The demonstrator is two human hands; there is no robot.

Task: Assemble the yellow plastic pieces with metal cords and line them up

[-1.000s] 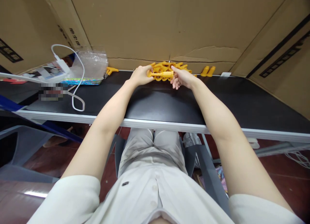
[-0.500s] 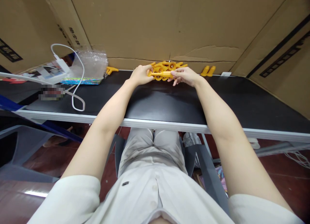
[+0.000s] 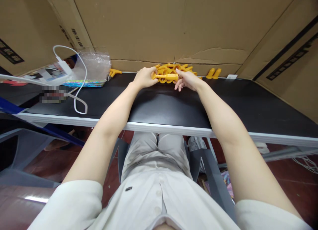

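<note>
While both hands work at the far edge of the worktop [image 3: 159, 104], a yellow part [image 3: 166, 77] lies level between them, raised a little off the surface and just in front of the pile [image 3: 174, 68] of like parts. Left hand [image 3: 144, 77]: fingers clenched round the part's left end. Right hand [image 3: 186, 80]: thumb and forefinger pinch the right end, the other fingers loose below (cannot tell whether the part is one piece or two being joined; too small). Judgement: the step reads as pressing or seating the two ends together. To do it well, keep the part level and both ends in line, push straight along its length, and hold the left grip fixed while the right does the driving. Keep the pinch close to the end so the fingers do not cover the joint. The pile touches the knuckles' far side; lift clear of it so no loose part snags. Two parts [image 3: 213, 73] stand well right of the right fingers; one part [image 3: 114, 72] lies left of the left fingers, beside a bag [image 3: 94, 66].
</note>
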